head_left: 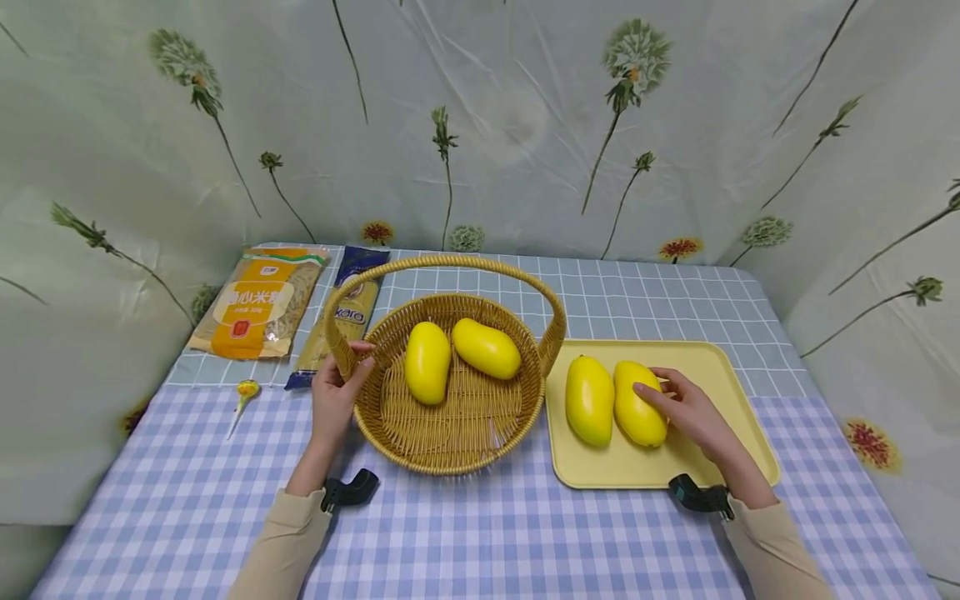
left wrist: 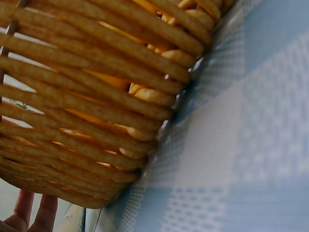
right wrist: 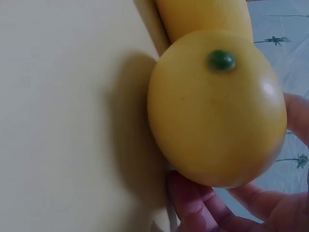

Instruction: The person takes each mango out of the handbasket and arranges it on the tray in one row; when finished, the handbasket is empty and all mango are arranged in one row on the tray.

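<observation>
A wicker basket (head_left: 450, 450) with an arched handle stands mid-table, two yellow mangoes lying inside: one mango (head_left: 427, 363) upright in view, the other mango (head_left: 487, 348) slanted. My left hand (head_left: 337, 392) holds the basket's left side where the handle meets the rim; in the left wrist view two fingers (left wrist: 44, 212) show past the weave. On the yellow tray (head_left: 720, 417) at right lie two more mangoes. My right hand (head_left: 693, 412) grips the right-hand mango (head_left: 637, 408), thumb on top and fingers round its far side. Beside it, the other mango (head_left: 588, 402) is untouched.
Behind the left hand lie an orange-and-clear food packet (head_left: 258, 304) and a blue-ended pasta packet (head_left: 352, 308). A small yellow thing on a white stick (head_left: 246, 393) lies at left. A dandelion-print curtain (head_left: 517, 125) hangs behind the checked tablecloth (head_left: 450, 542).
</observation>
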The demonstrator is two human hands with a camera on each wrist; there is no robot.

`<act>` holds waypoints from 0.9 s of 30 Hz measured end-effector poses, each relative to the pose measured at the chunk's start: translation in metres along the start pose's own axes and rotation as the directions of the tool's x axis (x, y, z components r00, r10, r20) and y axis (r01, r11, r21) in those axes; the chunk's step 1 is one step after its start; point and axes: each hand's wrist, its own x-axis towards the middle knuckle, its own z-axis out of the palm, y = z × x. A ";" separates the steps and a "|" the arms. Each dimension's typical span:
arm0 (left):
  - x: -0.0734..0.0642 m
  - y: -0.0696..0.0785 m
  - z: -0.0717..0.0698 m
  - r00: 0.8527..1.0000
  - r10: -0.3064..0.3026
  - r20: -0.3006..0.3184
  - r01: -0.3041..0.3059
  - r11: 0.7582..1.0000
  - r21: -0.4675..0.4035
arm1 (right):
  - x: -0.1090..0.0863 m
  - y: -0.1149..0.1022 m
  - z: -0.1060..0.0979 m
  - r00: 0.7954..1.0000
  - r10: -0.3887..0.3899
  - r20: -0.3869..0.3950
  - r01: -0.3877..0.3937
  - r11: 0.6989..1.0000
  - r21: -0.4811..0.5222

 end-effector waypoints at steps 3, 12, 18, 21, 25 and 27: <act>0.000 0.001 0.000 1.000 -0.002 -0.004 0.002 1.000 0.008 | 0.000 0.000 0.000 1.000 0.004 0.006 -0.004 1.000 0.001; 0.000 0.000 -0.001 1.000 0.005 -0.002 -0.005 1.000 0.007 | -0.005 0.000 -0.003 1.000 0.012 0.002 -0.012 1.000 -0.011; 0.000 -0.003 -0.002 1.000 0.015 0.005 -0.015 1.000 0.010 | -0.011 0.000 -0.005 0.991 -0.057 -0.122 0.047 0.995 -0.088; 0.001 -0.004 -0.002 1.000 0.019 0.002 -0.019 1.000 0.002 | -0.015 -0.003 -0.003 0.960 -0.162 -0.229 0.132 0.982 -0.138; 0.001 -0.004 -0.001 1.000 0.013 0.005 -0.013 1.000 -0.003 | -0.019 -0.009 0.003 0.883 -0.319 -0.345 0.253 0.941 -0.224; 0.001 -0.003 -0.002 1.000 0.008 0.007 -0.008 1.000 0.005 | -0.020 -0.013 0.007 0.845 -0.376 -0.381 0.292 0.920 -0.261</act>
